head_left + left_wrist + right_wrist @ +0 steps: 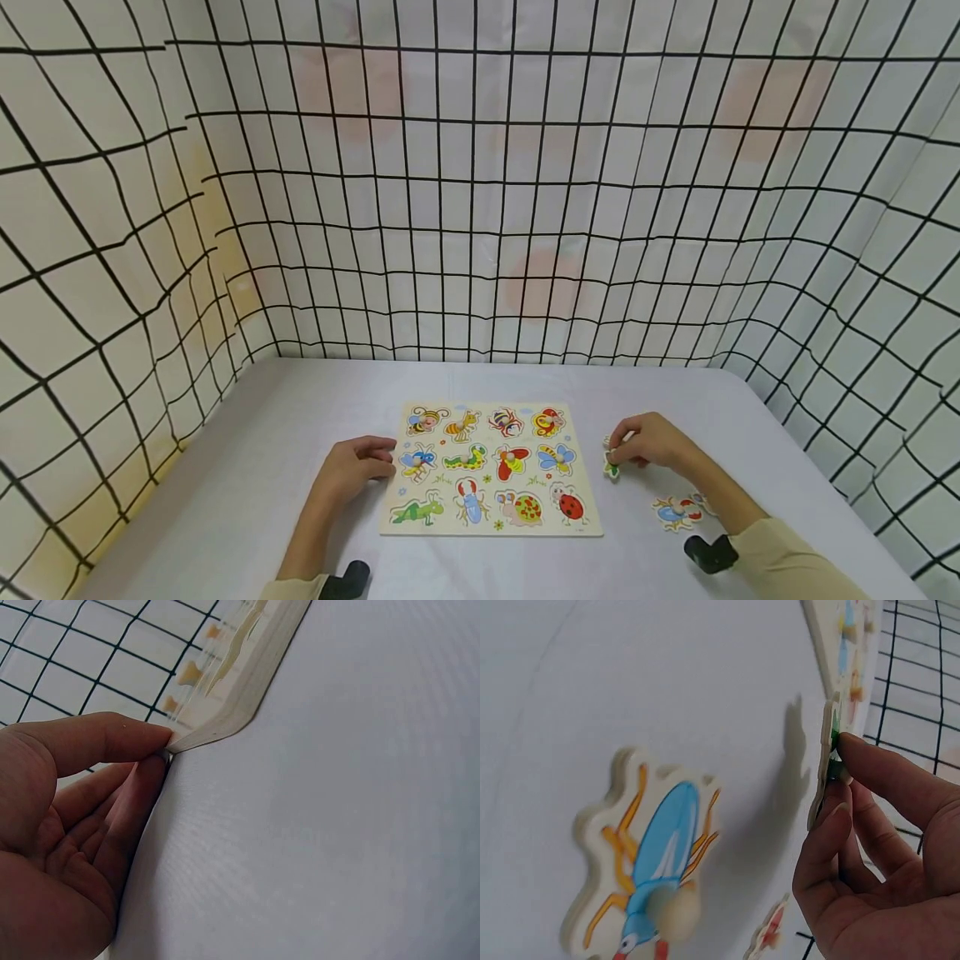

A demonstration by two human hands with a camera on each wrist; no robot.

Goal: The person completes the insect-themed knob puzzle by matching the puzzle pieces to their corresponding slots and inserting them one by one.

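Note:
A wooden puzzle board point(487, 527) with insect pictures lies flat on the table. Small knobs show on pieces in its upper two rows; the bottom-row pictures show none. At the board's left edge, my left hand point(347, 471) pinches the rim between thumb and finger point(142, 739). Right of the board, my right hand point(651, 440) holds a green puzzle piece point(826, 761) by its knob. That piece stands on edge in the right wrist view, its picture mostly hidden. Nearer the right forearm lies a blue stag beetle piece point(673, 513), knob up.
Another piece with red on it point(769, 931) lies beside the beetle piece, partly behind the right forearm in the head view. The white table point(465, 567) is bounded by white walls with a black grid point(495, 208) at the back and sides.

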